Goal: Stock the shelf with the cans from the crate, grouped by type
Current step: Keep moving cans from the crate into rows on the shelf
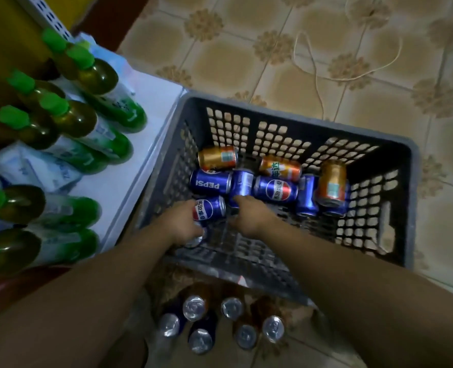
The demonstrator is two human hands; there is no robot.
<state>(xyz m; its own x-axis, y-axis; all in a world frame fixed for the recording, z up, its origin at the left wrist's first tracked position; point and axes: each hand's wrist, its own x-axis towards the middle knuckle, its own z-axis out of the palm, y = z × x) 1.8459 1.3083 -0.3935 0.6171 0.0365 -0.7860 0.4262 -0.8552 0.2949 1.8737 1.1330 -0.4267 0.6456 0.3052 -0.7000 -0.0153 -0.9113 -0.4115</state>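
A grey plastic crate [403, 166] stands on the tiled floor, holding several blue Pepsi cans [210, 183] and three orange cans [217, 157] lying on their sides. My left hand [180, 221] is inside the crate, closed around a blue Pepsi can [210, 208]. My right hand [246, 216] reaches in beside it, its fingers touching another blue can [242, 183] without a clear grip. The white shelf [140, 179] is to the left of the crate.
Green-capped bottles [87, 73] and white packets [42, 171] lie on the shelf. Several upright cans, blue and orange, [193, 308] stand on the floor in front of the crate. A cord [318, 83] runs over the tiles behind the crate.
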